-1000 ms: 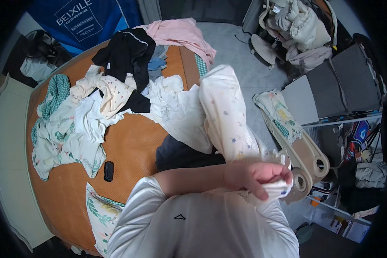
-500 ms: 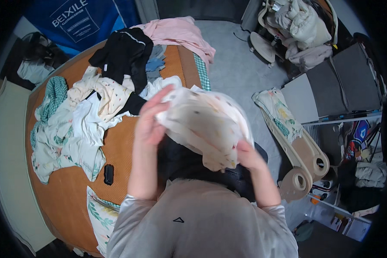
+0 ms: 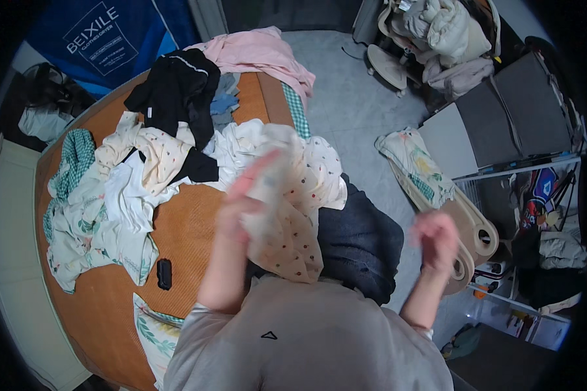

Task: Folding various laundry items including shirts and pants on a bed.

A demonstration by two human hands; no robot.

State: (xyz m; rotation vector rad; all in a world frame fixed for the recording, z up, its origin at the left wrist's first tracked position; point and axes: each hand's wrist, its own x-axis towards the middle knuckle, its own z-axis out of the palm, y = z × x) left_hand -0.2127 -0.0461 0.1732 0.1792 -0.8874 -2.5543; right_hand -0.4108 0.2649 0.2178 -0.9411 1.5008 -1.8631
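Note:
My left hand (image 3: pixel 238 212), blurred by motion, grips a cream garment (image 3: pixel 293 244) with a small dotted print. Part of it is bunched and smeared at the fingers, while the rest drapes over my lap, dark denim (image 3: pixel 365 244) showing beside it. Out to the right, apart from the cloth, my right hand (image 3: pixel 437 241) is raised with no cloth in it. Its fingers are too blurred to read. Beyond the left hand lies white printed cloth (image 3: pixel 238 143) on the orange-brown mat (image 3: pixel 195 228); where it ends and the held garment begins is unclear.
Black clothing (image 3: pixel 176 91), pink cloth (image 3: pixel 261 49) and a leafy-print garment (image 3: pixel 78 228) lie on the bed. A small black case (image 3: pixel 164 274) sits left of my arm. At right stand a beige plastic frame (image 3: pixel 466 228) with cloth over it and a metal rack (image 3: pixel 515 173).
My right hand has let go of the cream garment and moved out to the right. The left hand keeps hold, and the cloth now hangs down over my lap. My view has shifted slightly.

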